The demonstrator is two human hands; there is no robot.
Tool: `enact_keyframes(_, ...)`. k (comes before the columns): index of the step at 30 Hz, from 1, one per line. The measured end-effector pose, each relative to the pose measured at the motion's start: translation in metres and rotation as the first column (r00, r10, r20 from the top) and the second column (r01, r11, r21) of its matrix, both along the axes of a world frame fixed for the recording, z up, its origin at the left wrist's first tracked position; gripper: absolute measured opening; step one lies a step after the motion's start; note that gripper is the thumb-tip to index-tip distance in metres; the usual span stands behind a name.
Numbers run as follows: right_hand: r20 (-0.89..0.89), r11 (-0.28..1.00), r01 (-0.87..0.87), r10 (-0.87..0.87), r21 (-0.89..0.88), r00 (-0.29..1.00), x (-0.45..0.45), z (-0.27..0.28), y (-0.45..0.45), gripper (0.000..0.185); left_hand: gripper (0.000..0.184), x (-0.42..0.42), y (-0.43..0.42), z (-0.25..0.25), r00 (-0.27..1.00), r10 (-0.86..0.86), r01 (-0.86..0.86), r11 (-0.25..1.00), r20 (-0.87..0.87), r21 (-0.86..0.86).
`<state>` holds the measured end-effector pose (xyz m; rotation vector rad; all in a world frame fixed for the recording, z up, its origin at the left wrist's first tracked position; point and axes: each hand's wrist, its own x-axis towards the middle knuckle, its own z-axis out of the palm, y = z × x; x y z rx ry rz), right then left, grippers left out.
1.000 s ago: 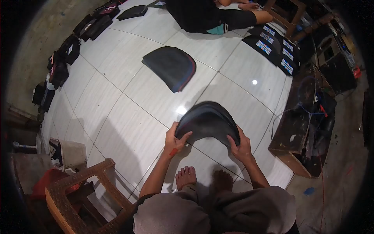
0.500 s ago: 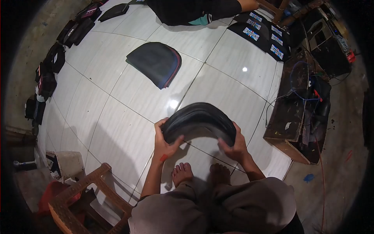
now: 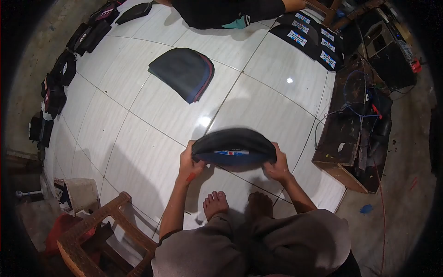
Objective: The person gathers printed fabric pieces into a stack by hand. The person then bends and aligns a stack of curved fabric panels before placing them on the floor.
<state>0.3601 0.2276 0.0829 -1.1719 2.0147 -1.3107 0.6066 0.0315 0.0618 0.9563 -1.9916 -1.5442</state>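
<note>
Between my hands, above the tiled floor, is a bent bundle of dark, half-round fabric-like pieces [image 3: 235,140]. Its middle gapes, and a blue, white and red printed label shows inside. My left hand [image 3: 188,160] grips the left end, fingers behind and thumb in front. At the right end my right hand [image 3: 278,165] is closed the same way. Farther ahead on the floor lies a flat pile of half-round dark panels [image 3: 181,71], with blue and red edges along its right side.
Black panels with printed labels [image 3: 297,38] lie at the upper right, near a person in a dark shirt [image 3: 226,11]. A wooden box [image 3: 339,129] with cables stands right. Dark pouch-like items [image 3: 85,38] line the left edge. A wooden stool [image 3: 92,226] is lower left.
Both hands have tilted the bundle, changing its arch into a flatter, gaping shape with the label now showing. The thumbs have moved in under its near edge.
</note>
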Motion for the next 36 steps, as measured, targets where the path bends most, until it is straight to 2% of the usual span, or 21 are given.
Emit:
enact_keyframes(1, 0.124, 0.986, -0.044, 0.024, 0.164, 0.992, -0.004, 0.011, -0.008, 0.053, 0.05, -0.008, -0.002, 0.021, 1.0, 0.004, -0.004, 1.0, 0.002, 0.001)
enact_keyframes(3, 0.108, 0.996, -0.01, 0.0, 0.094, 0.994, -0.012, 0.035, -0.019, 0.04, 0.045, -0.021, -0.009, 0.062, 0.983, -0.017, 0.019, 1.0, 0.184, -0.011)
enact_keyframes(5, 0.19, 0.985, -0.132, 0.109, 0.114, 0.976, -0.03, 0.038, -0.025, 0.045, 0.049, -0.024, -0.022, 0.06, 0.992, -0.059, 0.061, 0.998, 0.114, -0.016)
enact_keyframes(6, 0.29, 0.93, -0.21, 0.12, 0.301, 0.949, -0.043, 0.026, -0.029, 0.05, 0.051, -0.027, -0.03, 0.049, 0.971, -0.111, 0.081, 0.986, 0.213, 0.146)
enact_keyframes(7, 0.285, 0.93, -0.207, 0.118, 0.304, 0.951, -0.049, 0.017, -0.036, 0.05, 0.054, -0.034, -0.038, 0.04, 0.938, -0.176, 0.082, 0.949, 0.297, 0.304)
enact_keyframes(8, 0.453, 0.862, -0.249, 0.026, 0.441, 0.891, -0.052, 0.007, -0.042, 0.054, 0.062, -0.042, -0.046, 0.03, 0.872, -0.341, 0.151, 0.869, 0.35, 0.471)
enact_keyframes(9, 0.59, 0.773, -0.313, -0.096, 0.552, 0.802, -0.052, -0.006, -0.043, 0.058, 0.062, -0.039, -0.041, 0.016, 0.873, -0.342, 0.149, 0.866, 0.348, 0.478)
enact_keyframes(11, 0.517, 0.792, -0.322, 0.009, 0.519, 0.856, -0.054, -0.029, -0.019, 0.066, 0.064, -0.032, -0.038, -0.007, 0.703, -0.239, 0.117, 0.968, 0.67, 0.223)
enact_keyframes(13, 0.862, 0.944, -0.209, -0.125, 0.256, 0.491, -0.052, -0.033, 0.014, 0.071, 0.069, -0.003, -0.034, -0.003, 0.782, -0.265, 0.048, 0.928, 0.564, 0.37)
enact_keyframes(14, 0.922, 0.95, -0.176, -0.188, 0.258, 0.338, -0.046, -0.03, 0.026, 0.07, 0.069, 0.02, -0.033, -0.028, 0.947, -0.222, 0.034, 0.787, 0.232, 0.616)
enact_keyframes(15, 0.835, 0.902, -0.158, -0.289, 0.401, 0.467, -0.037, -0.047, 0.04, 0.068, 0.069, 0.033, -0.029, -0.042, 0.993, -0.061, 0.119, 0.586, -0.103, 0.801)
enact_keyframes(18, 0.771, 0.857, -0.251, -0.231, 0.451, 0.594, -0.039, -0.062, 0.049, 0.069, 0.063, 0.034, -0.001, -0.025, 0.998, 0.063, -0.009, 0.423, -0.019, 0.906)
enact_keyframes(19, 0.799, 0.836, -0.286, -0.262, 0.468, 0.541, -0.042, -0.055, 0.042, 0.069, 0.063, 0.03, 0.003, -0.017, 0.998, 0.063, -0.013, 0.423, -0.015, 0.906)
enact_keyframes(20, 0.822, 0.815, -0.322, -0.293, 0.482, 0.488, -0.042, -0.049, 0.037, 0.069, 0.059, 0.024, 0.006, -0.011, 0.997, -0.034, -0.038, 0.554, 0.068, 0.831)
enact_keyframes(22, 0.783, 0.832, -0.313, -0.21, 0.457, 0.585, -0.033, -0.045, 0.028, 0.067, 0.056, 0.014, 0.016, -0.01, 0.987, -0.122, 0.032, 0.783, 0.103, 0.621)
enact_keyframes(24, 0.681, 0.891, -0.292, -0.025, 0.348, 0.732, -0.021, -0.044, 0.025, 0.055, 0.056, 0.009, 0.02, -0.009, 0.982, -0.116, 0.006, 0.801, 0.147, 0.598)
enact_keyframes(27, 0.469, 0.866, -0.297, 0.084, 0.402, 0.879, -0.015, -0.047, 0.032, 0.049, 0.056, 0.01, 0.026, -0.012, 0.979, -0.073, -0.06, 0.788, 0.19, 0.612)
enact_keyframes(29, 0.417, 0.868, -0.269, 0.08, 0.417, 0.905, -0.005, -0.037, 0.04, 0.044, 0.055, 0.015, 0.038, -0.017, 0.996, -0.049, 0.014, 0.922, 0.079, 0.387)
enact_keyframes(33, 0.241, 0.926, -0.154, 0.071, 0.345, 0.968, 0.023, 0.008, 0.051, 0.046, 0.056, 0.023, 0.062, 0.002, 0.993, 0.118, -0.11, 0.921, 0.001, 0.374)
enact_keyframes(35, 0.023, 0.998, 0.004, -0.006, 0.056, 1.0, 0.036, 0.006, 0.048, 0.048, 0.067, 0.026, 0.059, -0.001, 1.0, 0.02, -0.018, 0.997, -0.023, 0.077)
enact_keyframes(36, 0.012, 0.986, 0.105, -0.104, -0.127, 0.994, 0.042, 0.005, 0.035, 0.047, 0.059, 0.014, 0.061, -0.002, 0.979, 0.161, -0.16, 0.987, -0.126, 0.015)
